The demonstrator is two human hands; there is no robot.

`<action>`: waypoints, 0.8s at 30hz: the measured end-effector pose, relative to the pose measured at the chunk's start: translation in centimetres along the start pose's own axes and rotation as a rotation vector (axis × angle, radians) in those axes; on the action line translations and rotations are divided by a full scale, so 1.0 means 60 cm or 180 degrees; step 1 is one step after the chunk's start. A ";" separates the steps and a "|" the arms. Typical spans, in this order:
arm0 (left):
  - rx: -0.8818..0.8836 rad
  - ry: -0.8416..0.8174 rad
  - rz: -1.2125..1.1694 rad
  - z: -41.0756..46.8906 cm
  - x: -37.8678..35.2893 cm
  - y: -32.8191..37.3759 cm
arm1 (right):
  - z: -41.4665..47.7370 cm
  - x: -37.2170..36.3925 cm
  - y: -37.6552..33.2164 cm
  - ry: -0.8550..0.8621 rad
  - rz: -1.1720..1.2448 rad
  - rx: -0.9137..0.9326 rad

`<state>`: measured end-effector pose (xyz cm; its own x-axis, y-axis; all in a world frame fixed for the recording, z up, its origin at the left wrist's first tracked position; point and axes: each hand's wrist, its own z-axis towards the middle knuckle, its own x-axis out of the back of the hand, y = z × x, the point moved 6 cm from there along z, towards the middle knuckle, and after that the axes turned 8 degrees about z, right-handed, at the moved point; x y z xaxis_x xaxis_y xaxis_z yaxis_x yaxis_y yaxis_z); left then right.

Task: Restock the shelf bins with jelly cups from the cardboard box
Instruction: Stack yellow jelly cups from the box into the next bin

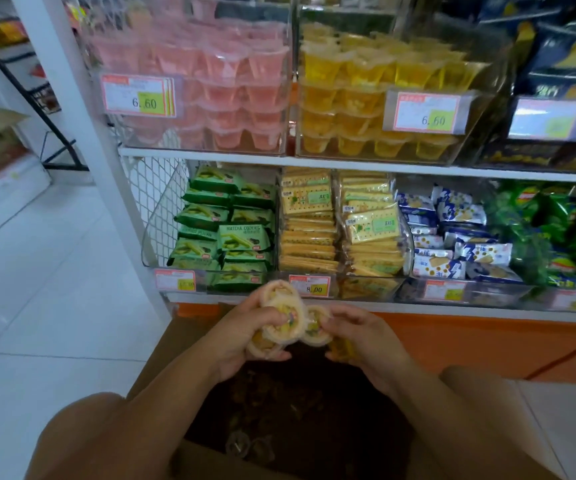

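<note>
Above the open cardboard box (189, 459), my left hand (245, 337) grips a stack of yellow jelly cups (284, 315), lids facing me. My right hand (366, 336) holds more yellow jelly cups (316, 329) against them, fingers curled around one. Deep in the dark box a few more cups (248, 448) lie. On the upper shelf stand a clear bin of yellow jelly cups (376, 98) and, left of it, a clear bin of pink jelly cups (210, 88).
The lower shelf holds green matcha cookie packs (227, 230), yellow cracker packs (342, 223), blue-white packets (452, 233) and green bags (563, 230). A white upright post (82, 126) edges the shelf. White tiled floor (54, 271) lies left.
</note>
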<state>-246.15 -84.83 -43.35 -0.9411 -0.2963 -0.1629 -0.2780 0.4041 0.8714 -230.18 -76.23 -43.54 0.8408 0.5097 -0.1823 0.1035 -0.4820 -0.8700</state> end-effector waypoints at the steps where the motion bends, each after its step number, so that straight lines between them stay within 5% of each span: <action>1: -0.0068 0.0000 0.0010 -0.007 -0.003 0.020 | -0.008 0.000 -0.017 0.0021 -0.0027 0.0065; 16: -0.1602 0.0203 0.1065 -0.111 -0.050 0.449 | -0.144 -0.013 -0.527 0.0200 -0.0778 0.1900; 24: -0.1997 0.0839 0.1496 -0.082 -0.041 0.604 | 0.003 0.017 -0.741 0.1180 -0.1661 0.2132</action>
<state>-252.96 -73.71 -9.12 -0.8348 -0.4416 0.3289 0.3659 0.0014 0.9306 -234.04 -54.15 -5.15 0.9023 0.2300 0.3646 0.2851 0.3159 -0.9049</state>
